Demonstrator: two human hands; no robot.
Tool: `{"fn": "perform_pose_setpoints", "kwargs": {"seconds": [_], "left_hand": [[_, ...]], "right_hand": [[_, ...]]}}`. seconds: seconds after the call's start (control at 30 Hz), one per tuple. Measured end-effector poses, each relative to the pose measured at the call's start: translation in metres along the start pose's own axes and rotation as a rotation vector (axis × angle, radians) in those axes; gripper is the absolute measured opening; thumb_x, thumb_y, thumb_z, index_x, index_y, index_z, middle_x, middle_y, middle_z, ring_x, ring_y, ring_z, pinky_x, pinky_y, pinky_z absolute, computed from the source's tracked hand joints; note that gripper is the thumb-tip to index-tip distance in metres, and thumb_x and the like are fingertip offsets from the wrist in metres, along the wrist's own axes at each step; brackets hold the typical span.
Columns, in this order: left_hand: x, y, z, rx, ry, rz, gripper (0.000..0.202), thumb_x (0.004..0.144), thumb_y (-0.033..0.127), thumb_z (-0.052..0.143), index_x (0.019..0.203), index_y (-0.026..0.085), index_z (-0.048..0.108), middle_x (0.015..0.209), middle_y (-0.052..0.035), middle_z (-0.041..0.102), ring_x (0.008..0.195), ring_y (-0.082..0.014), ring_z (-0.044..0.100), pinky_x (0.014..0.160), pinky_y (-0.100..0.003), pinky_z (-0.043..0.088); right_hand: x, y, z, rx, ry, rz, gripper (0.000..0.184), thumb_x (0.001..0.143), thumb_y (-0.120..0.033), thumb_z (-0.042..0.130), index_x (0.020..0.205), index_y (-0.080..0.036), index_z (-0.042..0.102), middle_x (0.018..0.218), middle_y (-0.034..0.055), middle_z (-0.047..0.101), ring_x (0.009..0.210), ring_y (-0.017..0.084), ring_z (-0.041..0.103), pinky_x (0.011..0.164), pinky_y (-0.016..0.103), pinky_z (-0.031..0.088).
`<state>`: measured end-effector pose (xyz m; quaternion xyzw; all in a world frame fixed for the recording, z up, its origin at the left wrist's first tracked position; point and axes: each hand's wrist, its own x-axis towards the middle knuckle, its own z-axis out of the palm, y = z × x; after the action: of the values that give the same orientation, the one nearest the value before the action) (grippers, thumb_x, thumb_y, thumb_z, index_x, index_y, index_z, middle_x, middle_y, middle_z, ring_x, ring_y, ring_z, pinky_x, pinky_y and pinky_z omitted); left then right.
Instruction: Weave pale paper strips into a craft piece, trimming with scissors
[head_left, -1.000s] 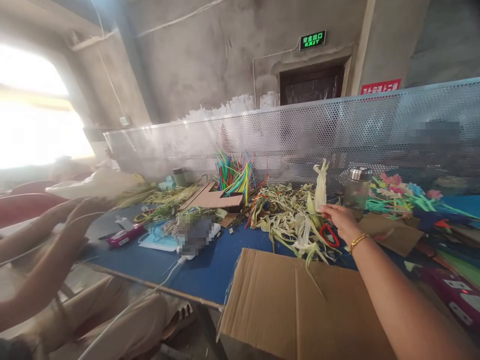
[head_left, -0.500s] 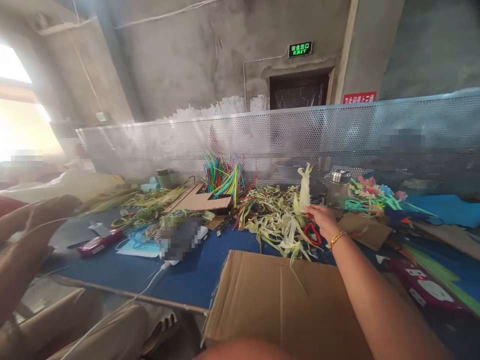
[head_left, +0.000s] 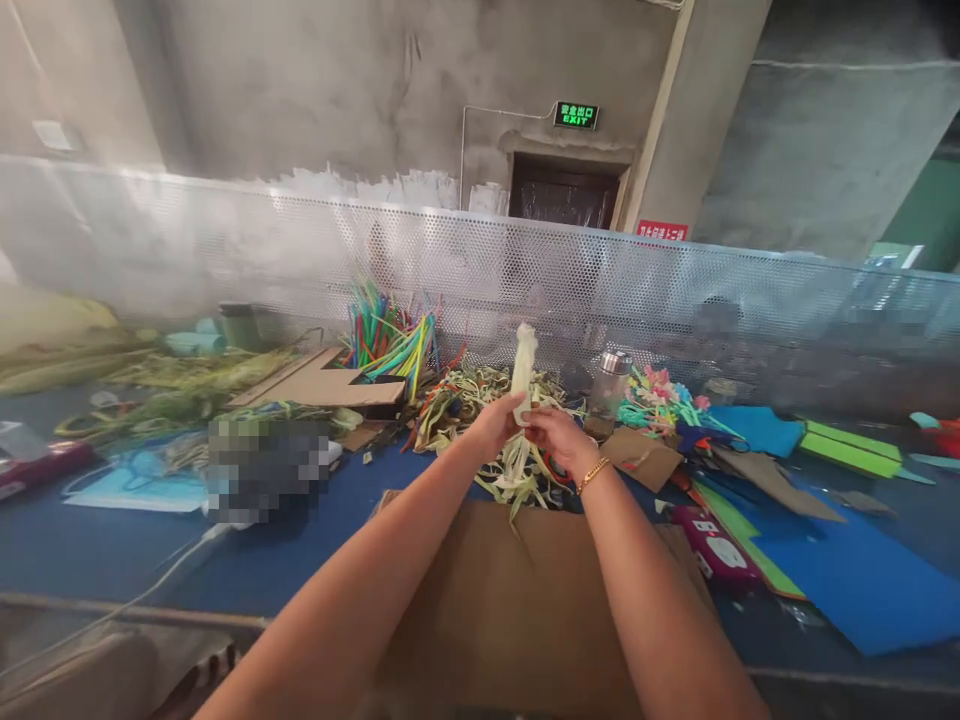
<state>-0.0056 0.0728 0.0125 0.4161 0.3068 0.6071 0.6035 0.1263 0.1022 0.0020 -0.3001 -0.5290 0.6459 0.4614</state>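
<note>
A pale corn husk piece [head_left: 524, 365] stands upright between my hands, above a heap of dried husk strips [head_left: 465, 400]. My left hand [head_left: 495, 425] closes its fingers on the lower left side of the husk. From the other side my right hand [head_left: 559, 437], with a gold bracelet at the wrist, grips it near the same height. Loose husk ends hang below my fingers. The red handle of a tool [head_left: 555, 470], probably scissors, peeks out by the right hand. In front of me lies a cardboard box [head_left: 510, 600], partly behind my forearms.
Behind the husks are coloured pipe cleaners [head_left: 390, 335] and a cut cardboard piece [head_left: 330, 385]. At right stand a glass bottle [head_left: 609, 385] and craft flowers [head_left: 660, 395], near blue sheets [head_left: 862, 570] and a maroon device [head_left: 716, 545]. A perforated metal screen [head_left: 450, 260] borders the table.
My left hand has come up to the husk, which the right hand held alone before. The view has turned right, and the other person's arms at left are out of sight.
</note>
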Motion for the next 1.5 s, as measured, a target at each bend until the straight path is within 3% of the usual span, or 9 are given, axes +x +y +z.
{"fn": "perform_pose_setpoints", "kwargs": {"seconds": [0.23, 0.53, 0.8, 0.97, 1.07, 1.17, 1.23, 1.37, 1.5], "left_hand": [[0.001, -0.028, -0.012, -0.064, 0.059, -0.018, 0.021, 0.079, 0.025, 0.064, 0.090, 0.009, 0.073, 0.084, -0.0120, 0.072, 0.072, -0.0160, 0.064, 0.068, -0.026, 0.048], [0.003, -0.034, -0.014, -0.130, 0.157, -0.055, 0.015, 0.080, 0.025, 0.067, 0.091, 0.014, 0.070, 0.078, -0.0077, 0.070, 0.067, -0.0153, 0.065, 0.065, -0.026, 0.054], [0.000, -0.026, -0.012, -0.179, 0.194, -0.070, 0.022, 0.092, 0.024, 0.049, 0.091, 0.011, 0.067, 0.083, -0.0117, 0.070, 0.069, -0.0164, 0.067, 0.066, -0.029, 0.057], [0.003, -0.013, -0.018, -0.247, 0.436, 0.053, 0.020, 0.095, 0.024, 0.044, 0.089, 0.013, 0.060, 0.080, -0.0095, 0.067, 0.068, -0.0139, 0.067, 0.065, -0.026, 0.056], [0.004, -0.007, -0.026, -0.308, 0.573, 0.126, 0.022, 0.097, 0.022, 0.038, 0.087, 0.014, 0.055, 0.068, -0.0028, 0.060, 0.055, -0.0086, 0.060, 0.056, -0.020, 0.053], [0.005, -0.005, -0.031, -0.314, 0.619, 0.118, 0.021, 0.095, 0.017, 0.037, 0.083, 0.014, 0.054, 0.061, 0.0019, 0.053, 0.045, -0.0047, 0.051, 0.049, -0.016, 0.047], [0.005, -0.005, -0.031, -0.254, 0.628, 0.096, 0.020, 0.094, 0.016, 0.038, 0.082, 0.015, 0.054, 0.060, 0.0022, 0.052, 0.042, -0.0039, 0.048, 0.047, -0.015, 0.045], [0.005, -0.005, -0.029, -0.139, 0.613, 0.116, 0.019, 0.093, 0.019, 0.041, 0.082, 0.015, 0.055, 0.063, -0.0002, 0.056, 0.044, -0.0051, 0.050, 0.048, -0.016, 0.045], [0.003, -0.007, -0.030, -0.090, 0.612, 0.158, 0.016, 0.090, 0.020, 0.044, 0.082, 0.015, 0.056, 0.064, -0.0007, 0.059, 0.046, -0.0062, 0.051, 0.050, -0.017, 0.046]], "right_hand": [[0.007, 0.017, 0.001, -0.278, 0.108, 0.047, 0.034, 0.050, -0.040, 0.083, 0.063, -0.015, 0.064, 0.056, -0.0028, 0.058, 0.051, 0.008, 0.049, 0.053, 0.022, 0.039], [0.013, 0.031, 0.000, -0.602, 0.228, -0.155, 0.033, 0.061, -0.049, 0.073, 0.061, -0.017, 0.066, 0.055, -0.0024, 0.057, 0.053, 0.010, 0.049, 0.053, 0.023, 0.038], [0.011, 0.028, 0.004, -0.547, 0.222, -0.086, 0.020, 0.066, -0.038, 0.065, 0.068, -0.019, 0.070, 0.060, -0.0009, 0.063, 0.056, 0.012, 0.056, 0.052, 0.022, 0.039], [0.010, 0.014, -0.014, -0.589, 0.406, -0.145, 0.022, 0.071, -0.039, 0.060, 0.066, -0.019, 0.069, 0.064, 0.0020, 0.067, 0.060, 0.015, 0.059, 0.055, 0.024, 0.040], [0.007, 0.004, -0.032, -0.923, 0.561, -0.124, 0.025, 0.071, -0.042, 0.064, 0.061, -0.020, 0.068, 0.065, 0.0054, 0.067, 0.067, 0.019, 0.062, 0.061, 0.027, 0.040], [0.004, -0.001, -0.036, -1.187, 0.630, -0.138, 0.023, 0.074, -0.043, 0.066, 0.073, -0.021, 0.071, 0.078, 0.0074, 0.071, 0.077, 0.022, 0.064, 0.067, 0.028, 0.041], [0.003, -0.001, -0.026, -1.241, 0.544, -0.256, 0.022, 0.082, -0.038, 0.060, 0.085, -0.021, 0.072, 0.089, 0.0066, 0.072, 0.083, 0.019, 0.063, 0.073, 0.028, 0.042], [0.000, 0.005, 0.007, -1.442, 0.174, -0.491, 0.028, 0.091, -0.027, 0.047, 0.102, -0.027, 0.072, 0.106, 0.0035, 0.071, 0.103, 0.019, 0.057, 0.093, 0.032, 0.036], [-0.002, 0.017, 0.029, -1.731, 0.000, -0.346, 0.033, 0.089, -0.024, 0.046, 0.105, -0.033, 0.073, 0.102, 0.0056, 0.071, 0.111, 0.026, 0.051, 0.099, 0.046, 0.027]]}}
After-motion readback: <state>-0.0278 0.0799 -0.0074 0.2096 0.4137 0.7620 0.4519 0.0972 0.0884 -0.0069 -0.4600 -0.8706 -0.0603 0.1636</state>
